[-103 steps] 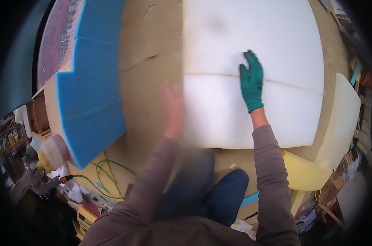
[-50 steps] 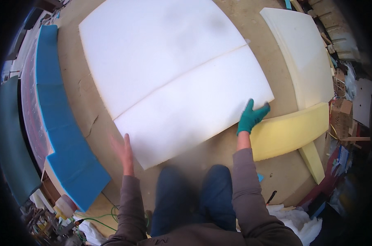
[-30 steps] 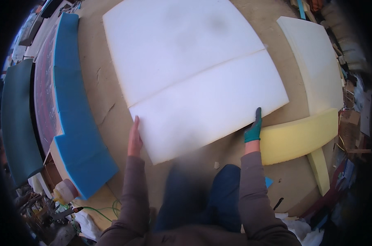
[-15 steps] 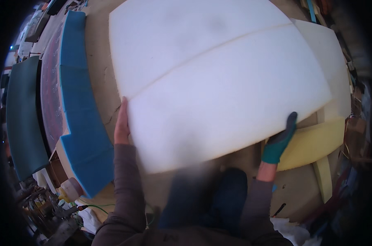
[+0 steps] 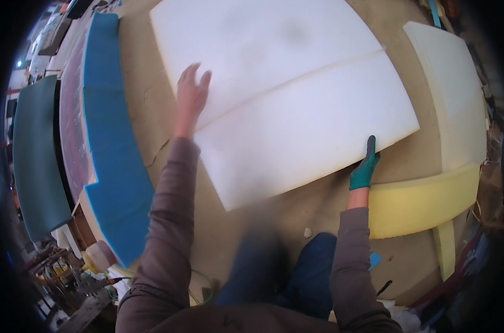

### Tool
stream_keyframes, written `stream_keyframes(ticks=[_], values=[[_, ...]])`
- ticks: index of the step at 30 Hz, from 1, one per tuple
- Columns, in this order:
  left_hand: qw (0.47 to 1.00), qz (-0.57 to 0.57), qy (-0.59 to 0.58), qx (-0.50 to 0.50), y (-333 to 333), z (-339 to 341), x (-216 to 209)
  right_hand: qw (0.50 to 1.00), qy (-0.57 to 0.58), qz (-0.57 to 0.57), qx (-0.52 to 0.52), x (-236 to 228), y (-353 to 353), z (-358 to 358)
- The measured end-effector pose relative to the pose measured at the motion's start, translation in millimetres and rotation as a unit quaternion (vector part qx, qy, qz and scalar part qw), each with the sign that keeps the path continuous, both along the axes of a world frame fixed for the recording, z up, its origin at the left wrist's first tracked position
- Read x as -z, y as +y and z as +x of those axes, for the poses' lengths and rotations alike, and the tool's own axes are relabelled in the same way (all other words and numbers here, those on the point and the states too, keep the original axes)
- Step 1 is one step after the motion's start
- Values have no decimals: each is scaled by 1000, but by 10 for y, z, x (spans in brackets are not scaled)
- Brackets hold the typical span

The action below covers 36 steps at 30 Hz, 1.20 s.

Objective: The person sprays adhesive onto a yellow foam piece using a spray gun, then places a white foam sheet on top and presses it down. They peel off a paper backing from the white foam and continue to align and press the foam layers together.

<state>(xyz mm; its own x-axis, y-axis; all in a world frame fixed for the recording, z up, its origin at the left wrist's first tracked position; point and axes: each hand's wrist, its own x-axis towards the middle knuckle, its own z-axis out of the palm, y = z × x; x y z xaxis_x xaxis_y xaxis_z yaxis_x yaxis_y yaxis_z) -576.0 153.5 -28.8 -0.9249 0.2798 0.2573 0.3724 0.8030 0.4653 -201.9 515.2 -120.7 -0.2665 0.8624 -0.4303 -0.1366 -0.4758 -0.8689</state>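
A large white foam sheet (image 5: 313, 122) with a seam line across it lies in front of me over a tan surface. My bare left hand (image 5: 192, 97) is over its left edge, just beyond the seam, fingers spread and gripping nothing. Whether the fingertips touch the foam, I cannot tell. At the near edge, toward the right corner, my right hand (image 5: 365, 166) in a green glove with dark fingers holds the foam sheet. The thumb lies on top; the other fingers are hidden underneath.
Blue foam strips (image 5: 110, 144) run along the left, beside a dark green pad (image 5: 38, 158). To the right are a curved yellow foam piece (image 5: 424, 202) and a pale foam panel (image 5: 454, 94). Tools (image 5: 63, 272) crowd the lower left. The tan surface (image 5: 143, 105) shows a crack.
The foam sheet has shifted away from me, with its right corner further left. My left hand has left the sheet's side and moved forward over it. My right hand has kept its hold.
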Motion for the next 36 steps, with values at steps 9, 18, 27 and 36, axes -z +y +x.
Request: stream_keyframes(ticks=[9, 18, 27, 36], values=[[958, -153, 38, 242, 2198, -752, 678, 997, -19, -22, 75, -31, 60, -113], [948, -114, 115, 273, 2164, -821, 856, 990, -28, -116, 70, -24, -66, -327], [949, -126, 109, 267, 2170, -798, 898, 992, -56, -63, 92, 56, -105, -541], [941, -143, 45, 304, 2091, -791, 665, 954, -229, 82, -174, -391, -1187, 433]])
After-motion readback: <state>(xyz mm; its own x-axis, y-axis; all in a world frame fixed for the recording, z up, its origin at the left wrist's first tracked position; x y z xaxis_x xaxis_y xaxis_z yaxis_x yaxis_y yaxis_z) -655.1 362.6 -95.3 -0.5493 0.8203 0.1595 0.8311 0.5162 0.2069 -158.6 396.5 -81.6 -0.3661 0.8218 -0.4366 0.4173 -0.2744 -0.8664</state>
